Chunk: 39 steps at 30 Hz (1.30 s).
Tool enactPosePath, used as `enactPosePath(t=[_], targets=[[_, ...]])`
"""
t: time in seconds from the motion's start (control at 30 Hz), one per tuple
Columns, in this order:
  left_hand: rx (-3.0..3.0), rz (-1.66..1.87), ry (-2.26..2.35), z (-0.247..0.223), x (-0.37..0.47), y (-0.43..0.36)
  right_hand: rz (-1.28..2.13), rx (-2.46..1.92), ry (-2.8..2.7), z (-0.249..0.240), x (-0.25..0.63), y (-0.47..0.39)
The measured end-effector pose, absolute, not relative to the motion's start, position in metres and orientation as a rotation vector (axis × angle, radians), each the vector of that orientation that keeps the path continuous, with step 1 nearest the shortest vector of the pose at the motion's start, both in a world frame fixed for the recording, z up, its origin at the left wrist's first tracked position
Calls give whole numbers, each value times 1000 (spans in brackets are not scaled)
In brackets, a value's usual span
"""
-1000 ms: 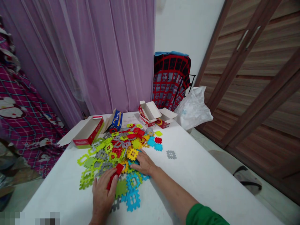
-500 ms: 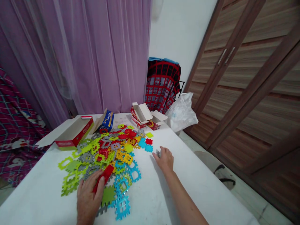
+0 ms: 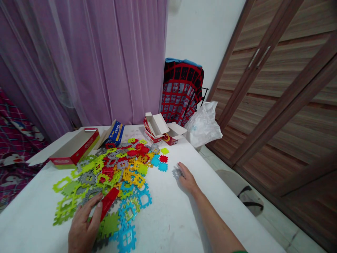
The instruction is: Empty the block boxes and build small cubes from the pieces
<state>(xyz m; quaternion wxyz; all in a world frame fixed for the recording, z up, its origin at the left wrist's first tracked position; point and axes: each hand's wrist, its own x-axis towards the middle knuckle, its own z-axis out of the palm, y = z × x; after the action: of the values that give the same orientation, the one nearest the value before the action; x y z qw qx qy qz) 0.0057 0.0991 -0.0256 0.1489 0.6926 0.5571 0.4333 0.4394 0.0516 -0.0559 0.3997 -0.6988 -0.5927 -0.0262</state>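
My left hand (image 3: 85,221) is closed around a flat, elongated red object (image 3: 109,201) above the near side of a loose pile of toothed plastic pieces. Green (image 3: 65,207), grey (image 3: 88,178), red (image 3: 143,150), yellow (image 3: 138,180) and blue (image 3: 126,239) pieces overlap across the white table. To the right of the pile, my right hand (image 3: 186,178) has a small grey toothed piece (image 3: 177,172) at its fingers, low over the tabletop. The grip on that piece is partly hidden by the hand.
An open red box (image 3: 76,149) stands at the table's back left beside a blue box (image 3: 115,134). Two open red-and-white boxes (image 3: 155,128) (image 3: 173,133) sit at the back. Beyond the right edge are a white plastic bag (image 3: 204,124) and wooden wardrobe doors (image 3: 263,91).
The view has shifted, and the table items appear further left. More of the grey piece shows at my right hand, which is turned differently. My left hand still holds the red object.
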Motion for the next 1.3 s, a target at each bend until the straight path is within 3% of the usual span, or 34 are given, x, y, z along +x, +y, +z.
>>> enactPosePath(t=[0.23, 0.47, 0.7, 1.13, 1.3], targets=[[2000, 1273, 1625, -26, 5, 99, -220, -2077, -1365, -39, 409, 46], [1986, 1282, 1613, -24, 6, 100, -134, -1869, -1514, -40, 408, 46], [1983, 1295, 1595, -21, 9, 99, -178, -1958, -1481, -31, 403, 44], [1995, 1354, 1609, -24, 11, 98, -49, -1464, -1811, -26, 285, 28], [2010, 1352, 1597, -27, 7, 99, -268, -1875, -1414, -27, 333, 38]])
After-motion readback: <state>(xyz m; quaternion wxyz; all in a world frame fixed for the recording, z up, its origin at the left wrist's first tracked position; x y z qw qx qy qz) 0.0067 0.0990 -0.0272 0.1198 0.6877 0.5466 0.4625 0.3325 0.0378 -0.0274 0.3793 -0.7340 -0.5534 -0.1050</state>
